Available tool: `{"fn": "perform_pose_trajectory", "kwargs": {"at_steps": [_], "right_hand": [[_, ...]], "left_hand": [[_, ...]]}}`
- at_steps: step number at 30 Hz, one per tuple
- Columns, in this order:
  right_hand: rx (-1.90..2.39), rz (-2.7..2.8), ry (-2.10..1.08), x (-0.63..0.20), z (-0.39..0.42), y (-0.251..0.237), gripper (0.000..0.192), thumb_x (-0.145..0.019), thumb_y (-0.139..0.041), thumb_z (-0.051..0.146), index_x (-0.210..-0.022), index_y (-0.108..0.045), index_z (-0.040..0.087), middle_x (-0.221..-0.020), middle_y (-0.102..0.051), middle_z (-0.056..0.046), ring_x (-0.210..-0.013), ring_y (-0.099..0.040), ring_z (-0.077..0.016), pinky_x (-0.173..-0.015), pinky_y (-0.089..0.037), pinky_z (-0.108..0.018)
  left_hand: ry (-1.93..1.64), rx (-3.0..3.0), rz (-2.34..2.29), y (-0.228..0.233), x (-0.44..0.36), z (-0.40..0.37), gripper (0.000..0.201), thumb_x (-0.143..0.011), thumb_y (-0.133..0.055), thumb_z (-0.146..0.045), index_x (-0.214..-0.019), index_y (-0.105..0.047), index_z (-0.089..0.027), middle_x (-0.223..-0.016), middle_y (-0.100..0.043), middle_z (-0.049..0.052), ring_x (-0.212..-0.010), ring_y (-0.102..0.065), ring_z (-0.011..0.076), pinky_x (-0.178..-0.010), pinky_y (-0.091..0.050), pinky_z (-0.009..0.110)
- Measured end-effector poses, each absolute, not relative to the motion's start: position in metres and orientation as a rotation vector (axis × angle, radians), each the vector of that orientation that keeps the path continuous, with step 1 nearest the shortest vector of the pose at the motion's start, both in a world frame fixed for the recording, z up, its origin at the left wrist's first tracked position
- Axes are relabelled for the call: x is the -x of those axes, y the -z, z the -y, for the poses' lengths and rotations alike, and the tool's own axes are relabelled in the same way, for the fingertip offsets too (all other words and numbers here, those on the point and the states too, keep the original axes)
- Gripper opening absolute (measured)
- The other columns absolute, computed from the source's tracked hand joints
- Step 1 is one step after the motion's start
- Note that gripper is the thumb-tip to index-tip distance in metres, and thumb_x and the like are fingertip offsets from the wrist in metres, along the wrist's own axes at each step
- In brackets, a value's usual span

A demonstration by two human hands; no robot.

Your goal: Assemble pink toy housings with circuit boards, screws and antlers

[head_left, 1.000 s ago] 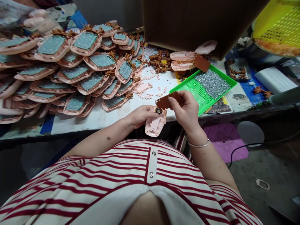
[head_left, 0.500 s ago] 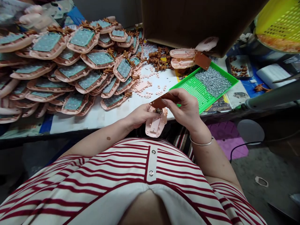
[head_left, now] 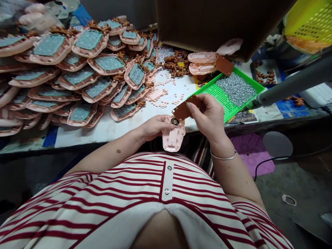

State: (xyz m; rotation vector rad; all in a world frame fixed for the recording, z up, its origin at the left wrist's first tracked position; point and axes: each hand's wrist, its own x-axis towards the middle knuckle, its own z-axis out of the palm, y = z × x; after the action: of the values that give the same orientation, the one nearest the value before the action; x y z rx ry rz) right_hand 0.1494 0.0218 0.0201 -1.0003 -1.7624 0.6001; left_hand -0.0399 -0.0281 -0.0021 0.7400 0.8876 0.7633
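My left hand [head_left: 155, 127] is closed on the upper left side of a pink plastic shell [head_left: 173, 138], which I hold over the table's front edge with its inside facing up. A small round speaker [head_left: 175, 121] sits at the shell's top end, close to my left thumb. Between thumb and fingers, my right hand [head_left: 207, 112] pinches a brown circuit board [head_left: 184, 108]. The board is tilted above the speaker end of the shell; whether wires join the two cannot be made out.
Stacked pink shells with blue-green keypads [head_left: 90, 83] cover the table's left. A green tray [head_left: 229, 114] of small metal screws [head_left: 236, 90] stands right of my hands, near a grey metal arm [head_left: 290, 83]. Behind are brown parts [head_left: 176, 64] and a cardboard box [head_left: 207, 27].
My right hand has turned the brown board so more of its flat face shows. The pink shell has shifted slightly right and faces up more. The grey arm appears farther up in view.
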Motion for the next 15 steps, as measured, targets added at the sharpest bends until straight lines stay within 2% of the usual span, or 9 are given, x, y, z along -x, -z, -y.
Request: {"fn": "perform_pose_trajectory", "kwargs": {"at_steps": [4, 11, 15], "right_hand": [[0.871, 1.798, -0.613, -0.148, -0.021, -0.018, 0.028, -0.089, -0.067, 0.048, -0.097, -0.067, 0.021, -0.088, -0.07, -0.001, -0.076, -0.064, -0.0146, -0.071, -0.053, -0.029], [0.868, 1.874, -0.506, -0.152, -0.015, -0.015, 0.019, -0.093, -0.063, 0.037, -0.106, -0.066, 0.023, -0.095, -0.074, -0.004, -0.08, -0.068, -0.0164, -0.074, -0.057, -0.031], [0.76, 2.009, -0.25, -0.158, -0.005, -0.011, 0.011, -0.094, -0.06, 0.025, -0.104, -0.064, 0.022, -0.09, -0.073, -0.005, -0.078, -0.067, -0.016, -0.07, -0.055, -0.03]], "left_hand": [[-0.757, -0.796, -0.921, 0.004, 0.04, 0.028, 0.022, -0.069, -0.083, -0.025, -0.082, -0.074, -0.011, -0.074, -0.074, 0.005, -0.059, -0.064, 0.0134, -0.061, -0.048, 0.024], [-0.766, -0.761, -0.893, -0.001, 0.038, 0.028, 0.023, -0.068, -0.082, -0.026, -0.085, -0.075, -0.011, -0.081, -0.076, 0.008, -0.067, -0.068, 0.0177, -0.066, -0.05, 0.028], [-0.796, -0.68, -0.995, -0.001, 0.038, 0.027, 0.022, -0.064, -0.082, -0.024, -0.08, -0.073, -0.012, -0.071, -0.071, 0.004, -0.061, -0.063, 0.0151, -0.063, -0.048, 0.027]]}}
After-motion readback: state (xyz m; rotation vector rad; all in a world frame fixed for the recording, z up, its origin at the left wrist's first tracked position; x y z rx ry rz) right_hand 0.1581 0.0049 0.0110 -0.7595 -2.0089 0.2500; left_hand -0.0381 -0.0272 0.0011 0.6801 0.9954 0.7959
